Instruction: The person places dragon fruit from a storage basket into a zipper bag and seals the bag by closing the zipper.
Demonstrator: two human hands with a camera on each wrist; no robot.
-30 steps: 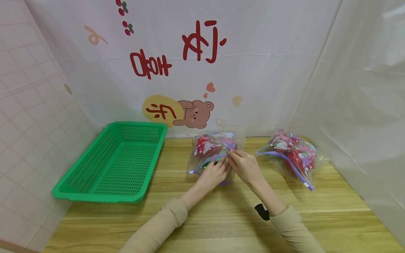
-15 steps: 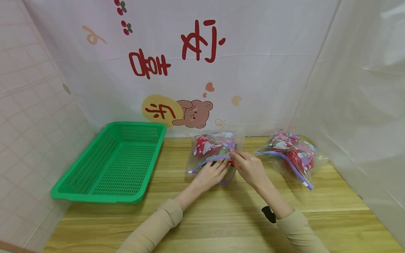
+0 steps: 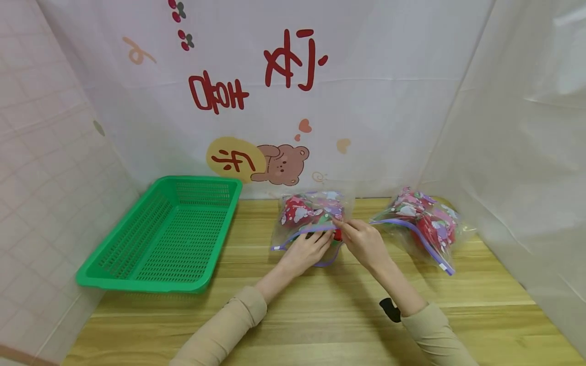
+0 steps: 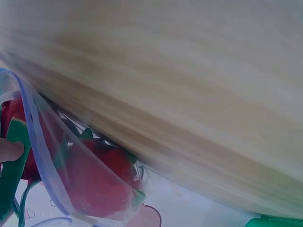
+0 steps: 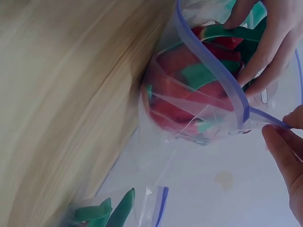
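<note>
On the table, a clear zip bag (image 3: 331, 206) with a printed pattern and a purple zip edge (image 3: 293, 239) has its mouth apart. Inside are red and green things, one a strawberry-like red piece (image 4: 97, 182) with green leaves. My left hand (image 3: 305, 254) reaches into the mouth, its straight fingers pressing on a red and green bundle (image 5: 222, 38); in the left wrist view one fingertip (image 4: 12, 150) lies against its green strip (image 4: 15, 165). My right hand (image 3: 366, 246) pinches the purple edge at the mouth's right end between thumb and fingers.
A second filled zip bag (image 3: 423, 218) lies to the right, its purple zip edge facing the front. At the left stands a green plastic basket (image 3: 224, 229) with nothing in it. A white printed cloth (image 3: 375, 101) hangs behind the table (image 3: 329, 325).
My left hand has shifted slightly left and deeper at the bag's mouth. The right hand has moved a little right along the purple edge, widening the gap and uncovering red.
</note>
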